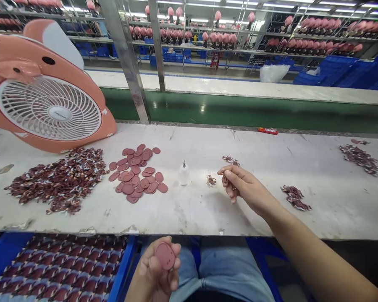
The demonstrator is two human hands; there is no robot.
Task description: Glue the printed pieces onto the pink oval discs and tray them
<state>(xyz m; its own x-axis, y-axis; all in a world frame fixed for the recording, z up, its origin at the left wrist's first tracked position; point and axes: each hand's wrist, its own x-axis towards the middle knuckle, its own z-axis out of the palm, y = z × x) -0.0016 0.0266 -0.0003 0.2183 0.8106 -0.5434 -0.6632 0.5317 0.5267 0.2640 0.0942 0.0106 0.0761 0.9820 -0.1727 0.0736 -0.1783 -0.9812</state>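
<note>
My left hand (156, 268) is below the table's front edge, its fingers closed around a flat maroon oval disc (165, 256) with small holes. Over the table, my right hand (239, 184) has thumb and fingertips pinched together; something small and brownish shows beneath the fingers, too hidden to name. Just left of it lies a small maroon-and-white piece (211, 180), and a few similar pieces (231, 160) lie behind it. A small translucent white bottle (184, 174) with a dark narrow tip stands upright between the right hand and a loose heap of maroon oval discs (135, 178).
A large pile of small maroon pieces (63, 180) lies at left, before a pink animal-shaped fan (50, 92). Smaller clusters (296, 198) lie at right. A red cutter (267, 131) rests near the back edge. A blue crate (121, 268) with rows of maroon parts stands below left.
</note>
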